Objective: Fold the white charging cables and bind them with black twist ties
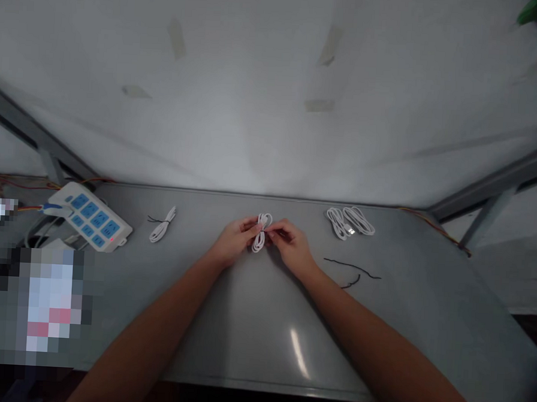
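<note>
A coiled white cable is held upright over the middle of the grey table, with a dark tie round its waist. My left hand is closed on the coil from the left. On the right, my right hand pinches at the dark tie beside the coil's middle; the fingertips partly hide the tie. Another white cable bundle, bound with a dark tie, lies to the left. Two white coils lie side by side at the right, a USB plug showing between them.
Loose dark ties lie right of my right hand, one partly behind the forearm. A white power strip with blue sockets sits at the left. Metal frame bars flank the table, and a pale wall rises behind.
</note>
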Available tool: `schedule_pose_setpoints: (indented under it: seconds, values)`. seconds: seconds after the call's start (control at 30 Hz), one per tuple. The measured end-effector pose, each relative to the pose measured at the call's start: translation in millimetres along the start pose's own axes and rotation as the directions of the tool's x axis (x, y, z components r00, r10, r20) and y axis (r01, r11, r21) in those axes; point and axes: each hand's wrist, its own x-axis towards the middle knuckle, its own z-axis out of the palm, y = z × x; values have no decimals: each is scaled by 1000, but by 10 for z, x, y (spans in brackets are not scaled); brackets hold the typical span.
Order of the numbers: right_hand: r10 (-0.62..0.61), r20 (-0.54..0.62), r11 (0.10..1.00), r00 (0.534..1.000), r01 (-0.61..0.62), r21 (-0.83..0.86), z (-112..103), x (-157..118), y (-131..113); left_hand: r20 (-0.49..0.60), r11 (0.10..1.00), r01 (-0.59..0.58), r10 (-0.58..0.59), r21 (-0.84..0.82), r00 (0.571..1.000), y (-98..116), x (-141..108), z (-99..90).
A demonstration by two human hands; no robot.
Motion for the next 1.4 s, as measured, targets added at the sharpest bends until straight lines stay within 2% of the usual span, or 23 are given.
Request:
schedule_pose_setpoints:
  seconds: [0.2,0.4,0.6,1.03,1.2,1.4]
  values:
    - [15,3,1000,1000,-15,9,-42,-2,-77,74,996,-53,47,76,996,21,-18,9]
    - [158,-13,981,987,-156,118,-43,-10,-60,-20,983,-129,133,129,991,-43,-16,18]
    - [164,10,974,986,-163,159,-71,9,-45,-42,977,-159,166,145,985,-55,-36,35]
    - [294,97,916,951,-309,257,-91,63,-87,-76,934,-230,259,272,963,-34,-99,72]
    - [323,55,913,945,-327,245,-78,57,-115,-140,908,-275,331,315,933,-32,-120,140]
    - [319,92,922,943,-332,201,-94,29,-143,-185,879,-278,370,387,910,10,-186,203]
